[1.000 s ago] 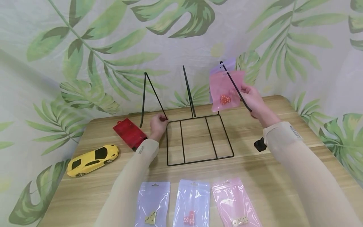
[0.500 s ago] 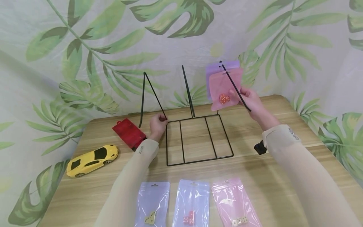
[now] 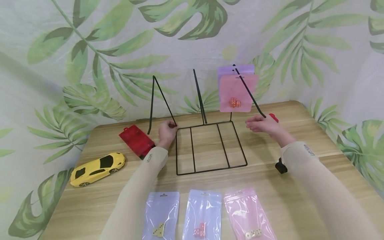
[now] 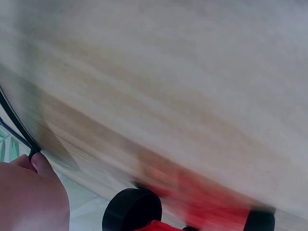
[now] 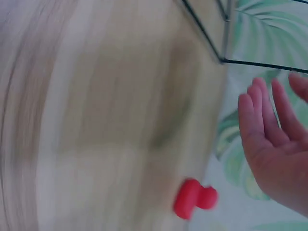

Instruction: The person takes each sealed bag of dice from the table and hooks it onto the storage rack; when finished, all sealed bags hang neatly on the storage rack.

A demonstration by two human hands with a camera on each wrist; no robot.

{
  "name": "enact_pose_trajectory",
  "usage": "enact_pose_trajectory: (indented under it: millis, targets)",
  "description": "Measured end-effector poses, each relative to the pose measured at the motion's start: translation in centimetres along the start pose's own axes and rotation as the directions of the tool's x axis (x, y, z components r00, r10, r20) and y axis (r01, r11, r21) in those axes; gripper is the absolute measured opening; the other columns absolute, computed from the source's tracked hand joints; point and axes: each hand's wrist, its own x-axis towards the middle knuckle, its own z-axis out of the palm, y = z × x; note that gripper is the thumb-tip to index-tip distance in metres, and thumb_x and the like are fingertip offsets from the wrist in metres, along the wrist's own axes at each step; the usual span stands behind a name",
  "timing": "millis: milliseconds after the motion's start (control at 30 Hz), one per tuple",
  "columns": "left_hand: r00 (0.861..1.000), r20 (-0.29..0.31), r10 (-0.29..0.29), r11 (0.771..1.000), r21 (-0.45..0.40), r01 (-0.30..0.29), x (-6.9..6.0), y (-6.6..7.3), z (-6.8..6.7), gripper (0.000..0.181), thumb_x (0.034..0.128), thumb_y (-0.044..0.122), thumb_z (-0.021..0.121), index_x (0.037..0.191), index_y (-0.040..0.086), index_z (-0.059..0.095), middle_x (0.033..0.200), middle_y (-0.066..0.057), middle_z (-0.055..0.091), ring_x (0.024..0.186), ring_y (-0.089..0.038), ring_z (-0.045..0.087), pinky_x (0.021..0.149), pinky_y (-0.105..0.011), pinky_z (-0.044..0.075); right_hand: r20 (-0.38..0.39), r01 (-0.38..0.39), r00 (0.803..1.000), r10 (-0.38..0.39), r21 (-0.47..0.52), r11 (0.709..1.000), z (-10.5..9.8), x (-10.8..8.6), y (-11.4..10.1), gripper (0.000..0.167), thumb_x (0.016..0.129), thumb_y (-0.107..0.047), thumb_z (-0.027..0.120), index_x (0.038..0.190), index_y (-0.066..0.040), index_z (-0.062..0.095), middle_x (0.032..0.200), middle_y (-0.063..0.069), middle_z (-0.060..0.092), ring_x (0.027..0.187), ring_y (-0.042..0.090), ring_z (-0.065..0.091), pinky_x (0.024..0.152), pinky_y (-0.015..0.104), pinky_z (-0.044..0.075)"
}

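A black wire rack [image 3: 212, 170] stands on the wooden table, with upright prongs at its back. My left hand [image 3: 168, 132] pinches its back left corner; in the left wrist view, thumb and finger meet on the wire. From the right prong hang a pink zip bag [image 3: 234, 88] with orange-red dice and, behind it, a purple bag [image 3: 222, 70]. My right hand [image 3: 262, 125] is apart from the bags, just below and right of them. Its fingers [image 5: 257, 115] are extended and hold nothing in the right wrist view.
Along the front lie two bluish-purple zip bags [image 3: 163, 206] [image 3: 204, 206] and another pink zip bag [image 3: 244, 213], each with dice. A yellow toy car [image 3: 97, 169] and a red toy-like object [image 3: 137, 140] sit at left. A small red object [image 5: 187, 198] lies beyond my right hand.
My right hand has let go of the pink bag and moved down, away from it. The bag now hangs straight on the prong. My left hand has stayed on the rack's corner.
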Motion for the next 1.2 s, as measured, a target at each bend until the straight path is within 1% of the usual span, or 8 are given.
enact_pose_trajectory:
  millis: [200, 300, 400, 533, 633, 800, 967, 1200]
  targets:
    - [1.0, 0.0, -0.003, 1.0, -0.012, 0.003, -0.4, 0.0, 0.1, 0.013, 0.0887, 0.002, 0.067, 0.1, -0.003, 0.066, 0.105, -0.022, 0.069, 0.101, -0.032, 0.065, 0.09, -0.04, 0.053, -0.1, 0.001, 0.995, 0.011, 0.115, 0.993, 2.6, 3.0, 0.7, 0.053, 0.099, -0.013, 0.052, 0.147, 0.004, 0.037, 0.149, 0.027, 0.043, 0.127, 0.03, 0.052, 0.111, 0.038, 0.044]
    - [1.0, -0.002, -0.006, 1.0, -0.009, 0.006, -0.5, 0.1, 0.5, 0.012, 0.0883, 0.002, 0.068, 0.1, -0.003, 0.067, 0.105, -0.021, 0.069, 0.1, -0.031, 0.065, 0.089, -0.039, 0.053, -0.164, 0.059, 0.986, -0.026, 0.199, 0.978, 3.9, 4.2, 1.1, 0.054, 0.096, -0.008, 0.053, 0.146, 0.001, 0.034, 0.14, 0.021, 0.046, 0.115, 0.029, 0.051, 0.104, 0.041, 0.046]
    - [1.0, 0.009, -0.008, 1.0, -0.001, 0.008, -0.7, 0.4, 1.1, 0.012, 0.0886, 0.003, 0.068, 0.1, -0.002, 0.067, 0.105, -0.02, 0.07, 0.1, -0.03, 0.065, 0.089, -0.039, 0.053, -0.236, 0.15, 0.968, -0.083, 0.283, 0.947, 4.8, 5.4, 1.9, 0.05, 0.092, 0.0, 0.054, 0.139, 0.005, 0.038, 0.124, 0.016, 0.05, 0.102, 0.018, 0.049, 0.094, 0.03, 0.048]
    - [0.999, 0.033, -0.007, 1.0, -0.003, 0.007, -1.2, 0.7, 1.8, 0.012, 0.0891, 0.004, 0.068, 0.099, -0.001, 0.067, 0.105, -0.019, 0.07, 0.1, -0.03, 0.065, 0.088, -0.038, 0.053, -0.331, 0.247, 0.928, -0.173, 0.196, 0.949, 5.4, 6.5, 3.4, 0.035, 0.091, 0.005, 0.057, 0.125, 0.016, 0.052, 0.117, 0.029, 0.06, 0.091, 0.003, 0.055, 0.081, 0.01, 0.046]
    - [0.999, 0.034, 0.002, 1.0, -0.005, -0.002, -1.5, 1.0, 2.0, 0.009, 0.0889, 0.003, 0.068, 0.097, -0.001, 0.067, 0.103, -0.019, 0.07, 0.099, -0.03, 0.065, 0.088, -0.038, 0.054, -0.389, 0.244, 0.897, -0.209, 0.042, 0.969, 5.4, 6.7, 4.2, 0.026, 0.092, 0.003, 0.06, 0.115, 0.015, 0.063, 0.117, 0.035, 0.064, 0.086, -0.001, 0.06, 0.076, 0.005, 0.045]
    - [1.0, 0.01, 0.017, 1.0, -0.008, -0.017, -1.7, 1.2, 1.8, 0.006, 0.0887, 0.002, 0.068, 0.094, 0.001, 0.067, 0.102, -0.018, 0.071, 0.098, -0.029, 0.066, 0.087, -0.038, 0.054, -0.452, 0.218, 0.862, -0.231, -0.08, 0.973, 5.6, 6.9, 3.9, 0.028, 0.091, -0.001, 0.064, 0.117, 0.008, 0.062, 0.116, 0.029, 0.066, 0.1, 0.023, 0.064, 0.086, 0.024, 0.051]
    - [1.0, -0.006, 0.01, 1.0, -0.024, -0.01, -1.9, 1.2, 0.9, 0.008, 0.0881, 0.001, 0.068, 0.095, -0.001, 0.066, 0.102, -0.02, 0.07, 0.099, -0.03, 0.066, 0.088, -0.039, 0.054, -0.462, 0.206, 0.852, -0.247, -0.139, 0.969, 6.2, 7.3, 2.7, 0.034, 0.089, -0.001, 0.067, 0.12, 0.007, 0.057, 0.119, 0.029, 0.062, 0.11, 0.039, 0.059, 0.097, 0.048, 0.05]
    - [1.0, 0.002, -0.018, 1.0, -0.021, 0.018, -2.2, 1.0, 0.3, 0.011, 0.0893, 0.003, 0.067, 0.099, -0.001, 0.067, 0.104, -0.019, 0.07, 0.1, -0.029, 0.066, 0.088, -0.037, 0.054, -0.439, 0.177, 0.863, -0.252, -0.204, 0.963, 6.6, 7.4, 2.2, 0.018, 0.087, 0.001, 0.066, 0.104, 0.007, 0.065, 0.104, 0.029, 0.069, 0.098, 0.038, 0.066, 0.091, 0.045, 0.053]
